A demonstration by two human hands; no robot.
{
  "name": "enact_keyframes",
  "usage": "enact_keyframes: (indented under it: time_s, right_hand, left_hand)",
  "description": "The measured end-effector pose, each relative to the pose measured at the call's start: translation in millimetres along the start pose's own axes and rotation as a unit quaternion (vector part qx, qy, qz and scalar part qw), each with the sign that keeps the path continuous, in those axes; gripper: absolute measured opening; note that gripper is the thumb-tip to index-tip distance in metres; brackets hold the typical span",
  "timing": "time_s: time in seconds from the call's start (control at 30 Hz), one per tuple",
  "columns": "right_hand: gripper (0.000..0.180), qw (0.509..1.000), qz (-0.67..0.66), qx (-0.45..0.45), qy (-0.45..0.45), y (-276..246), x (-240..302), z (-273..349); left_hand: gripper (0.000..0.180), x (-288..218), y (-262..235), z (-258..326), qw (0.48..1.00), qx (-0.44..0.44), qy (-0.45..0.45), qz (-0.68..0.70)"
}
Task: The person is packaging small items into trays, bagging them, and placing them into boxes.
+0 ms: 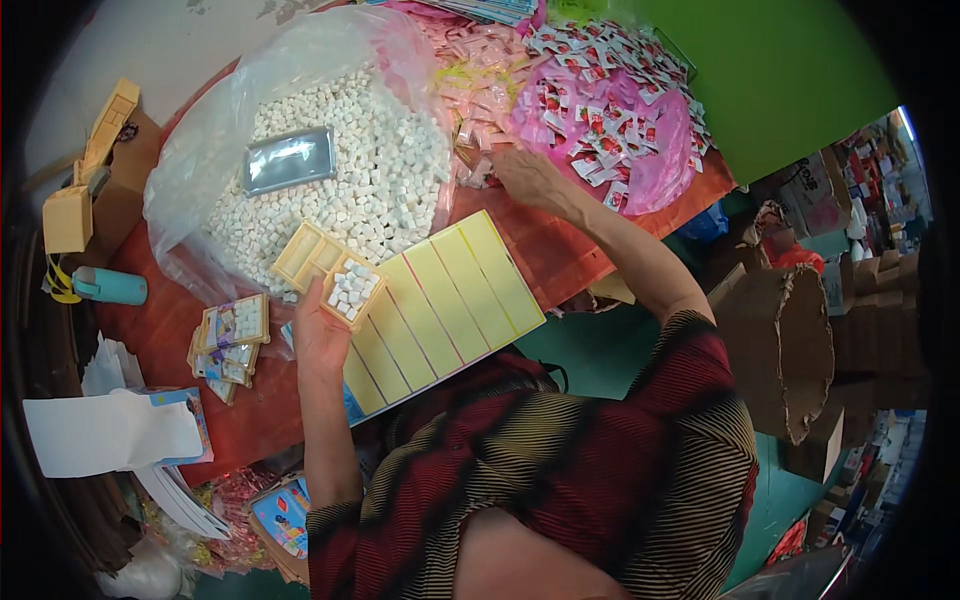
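Observation:
My left hand (322,335) grips a pale yellow compartment tray (305,256). White cubes (352,286) fill the tray's near right section, while its other sections show no cubes. At the far side of the table, my right hand (527,178) reaches to the edge of a pile of pale pink packets (478,120). Its fingers are bent together there, and whatever lies between them is too small to make out. Under and beyond the tray spreads a large clear plastic bag (205,215) of loose white cubes (385,180). A dark-rimmed rectangular clear tray (290,160) rests on those cubes.
A yellow striped board (455,300) lies at the table's near edge. Small white-and-red sachets (625,130) sit on pink plastic at the far right. Stacked filled trays (232,330), a teal bottle (112,286) and white paper sheets (100,432) are at left. A torn cardboard box (770,340) stands right.

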State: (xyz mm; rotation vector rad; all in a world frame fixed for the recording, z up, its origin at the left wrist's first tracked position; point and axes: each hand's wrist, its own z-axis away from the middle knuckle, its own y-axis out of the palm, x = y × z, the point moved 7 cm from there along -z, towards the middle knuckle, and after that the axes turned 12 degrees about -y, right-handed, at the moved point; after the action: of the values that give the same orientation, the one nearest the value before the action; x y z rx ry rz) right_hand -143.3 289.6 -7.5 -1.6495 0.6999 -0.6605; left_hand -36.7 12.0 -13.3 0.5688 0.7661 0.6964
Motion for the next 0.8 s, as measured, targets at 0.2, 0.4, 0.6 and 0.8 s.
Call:
enact_keyframes:
  time_s: [0.2,0.4,0.6,0.8]
  right_hand:
    - [0.019,0.994,-0.091,-0.007,0.062,1,-10,2]
    - [0.017,0.977,-0.158,-0.065,0.125,-18,-13,-35]
    - [0.018,0.988,-0.063,-0.051,0.127,8,-22,-59]
    - [0.025,0.986,-0.053,0.077,0.135,4,-20,-58]
  left_hand:
    - [0.035,2,3,0,1.0,-0.006,0.009,-0.008]
    - [0.033,0,0,-2,1.0,0.013,0.001,0.014]
    - [0.032,3,14,0,1.0,0.021,0.016,-0.002]
    - [0.031,0,11,-3,1.0,0.007,0.026,-0.011]
